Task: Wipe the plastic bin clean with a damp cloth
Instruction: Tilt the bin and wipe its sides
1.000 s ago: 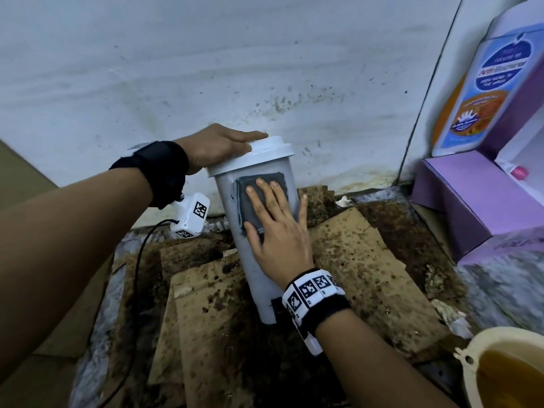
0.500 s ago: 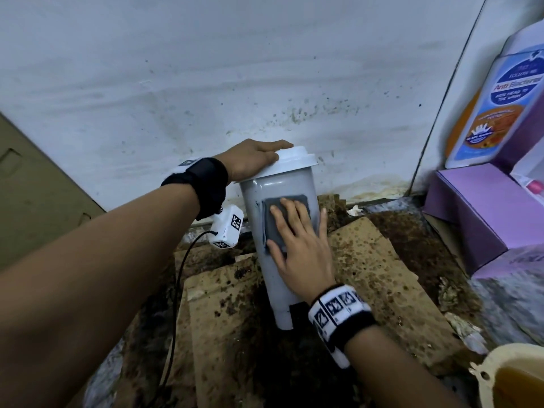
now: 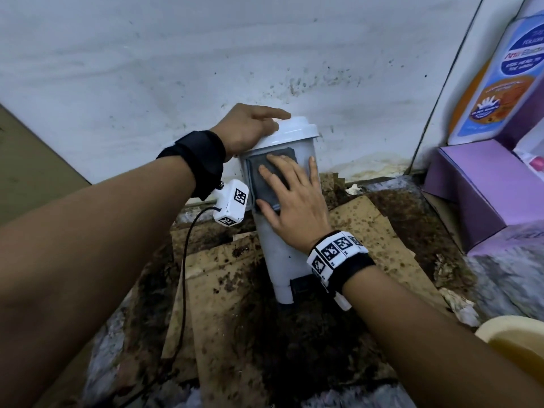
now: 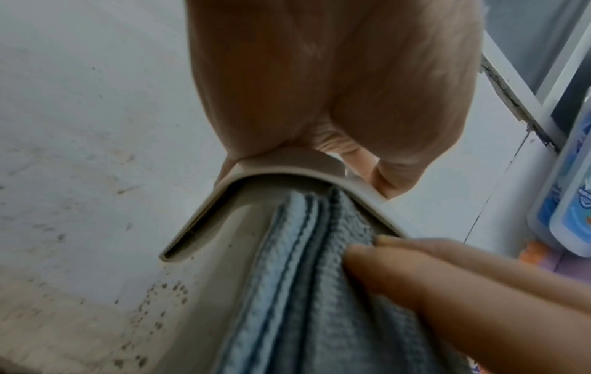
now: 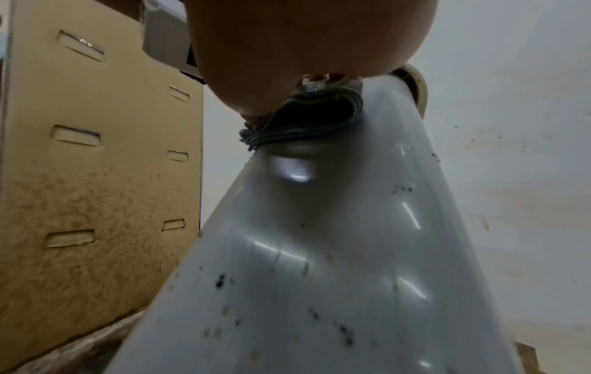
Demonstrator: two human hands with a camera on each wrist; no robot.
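a: item one, plastic bin (image 3: 281, 231): tall, pale, lidded; stands upright on stained cardboard (image 3: 379, 231), close to the wall (image 3: 147, 69) behind it.

b: item two, cloth (image 3: 265, 178)?

a: grey, folded, flat against the bin's upper front, just under the lid (image 3: 291, 132). the right hand (image 3: 294, 207) presses it there, fingers straight and slightly spread, thumb out on the bare plastic beside the cloth. the left hand (image 3: 250, 128) rests on the lid's left side, fingers laid flat and together.

b: condition of the bin?

a: dark specks (image 5: 319, 316) dot the lower wall in the right wrist view; likely much wiping remains.

b: risks?

a: the bin is narrow at the foot, so a hard sideways push could tip it if the left hand eases. the cloth could slide from under flat fingers. dragging it low could pick up grime from the cardboard.

b: any writing?

a: right of the bin, a bottle (image 3: 500, 78) with a blue and orange label; one word looks like "anti", the rest too blurred. the wrist bands show coded squares only.
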